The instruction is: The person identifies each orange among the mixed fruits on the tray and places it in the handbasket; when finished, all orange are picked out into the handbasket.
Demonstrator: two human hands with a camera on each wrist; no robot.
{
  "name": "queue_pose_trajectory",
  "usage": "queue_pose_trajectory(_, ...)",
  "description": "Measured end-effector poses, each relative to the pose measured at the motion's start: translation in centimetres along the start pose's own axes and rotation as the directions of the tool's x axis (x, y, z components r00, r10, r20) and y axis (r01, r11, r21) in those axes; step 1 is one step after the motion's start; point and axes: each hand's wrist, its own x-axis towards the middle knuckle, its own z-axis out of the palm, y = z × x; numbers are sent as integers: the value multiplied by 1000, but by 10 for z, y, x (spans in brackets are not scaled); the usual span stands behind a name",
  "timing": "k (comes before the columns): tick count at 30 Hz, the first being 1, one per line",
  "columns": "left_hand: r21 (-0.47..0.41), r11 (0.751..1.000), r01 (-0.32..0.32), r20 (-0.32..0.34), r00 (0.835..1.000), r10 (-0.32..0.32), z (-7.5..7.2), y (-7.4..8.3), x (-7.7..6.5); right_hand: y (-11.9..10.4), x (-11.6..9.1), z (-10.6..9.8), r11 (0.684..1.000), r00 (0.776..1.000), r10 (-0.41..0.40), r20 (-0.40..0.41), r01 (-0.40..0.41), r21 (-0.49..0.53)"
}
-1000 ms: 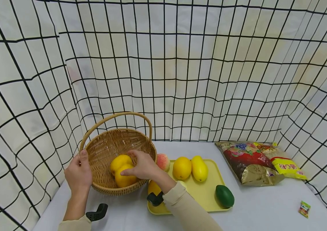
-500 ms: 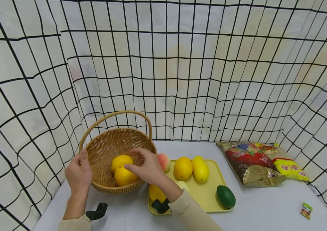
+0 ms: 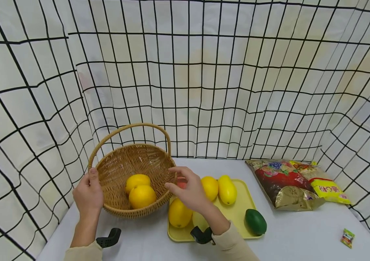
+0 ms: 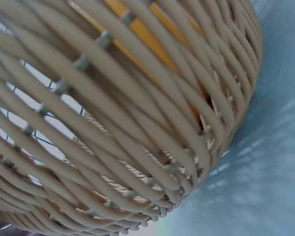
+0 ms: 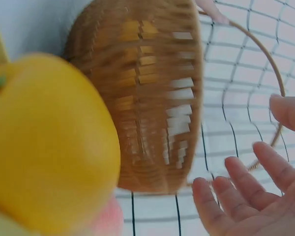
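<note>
My left hand (image 3: 89, 194) grips the left rim of a wicker basket (image 3: 114, 185) near the foot of its arched handle. The basket tilts with its mouth towards me. Inside lie two fruits, a round orange-yellow one (image 3: 142, 197) in front of a yellow one (image 3: 137, 179). In the left wrist view the woven wall (image 4: 118, 108) fills most of the picture. My right hand (image 3: 189, 190) holds nothing; its spread fingers (image 5: 236, 209) hover by the basket's right rim. Beneath it are a yellow-orange fruit (image 3: 180, 214) and a partly hidden peach (image 3: 181, 184).
The yellow tray (image 3: 232, 223) bears another orange-yellow fruit (image 3: 209, 188), a long yellow fruit (image 3: 227, 190), a pale round fruit (image 3: 199, 220) and a dark green fruit (image 3: 255, 222). To the right lie a red bag (image 3: 283, 188), a yellow packet (image 3: 328, 190) and a small wrapper (image 3: 347, 238).
My right hand has let go of the front fruit and drawn back right, out of the basket to above the tray's left side. The left hand keeps its hold on the rim.
</note>
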Motion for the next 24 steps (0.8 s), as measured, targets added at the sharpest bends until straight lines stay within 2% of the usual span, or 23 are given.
queue_pose_trajectory(7, 0, 1000, 21, 1, 1000, -21, 2, -2, 1, 14, -1, -32, 998, 994, 55, -99, -59, -37)
queue_pose_trajectory(13, 9, 998, 55, 8, 998, -55, 1, -1, 2, 24, 0, -57, 991, 979, 102, -179, -115, -67)
queue_pose_trajectory(18, 14, 998, 61, 12, 998, -61, 1, -1, 2, 34, -2, -75, 983, 969, 141, -204, -162, -89)
queue_pose_trajectory(24, 24, 999, 47, 9, 999, -47, -1, -1, 2, 51, -4, -87, 957, 958, 196, -208, -233, -171)
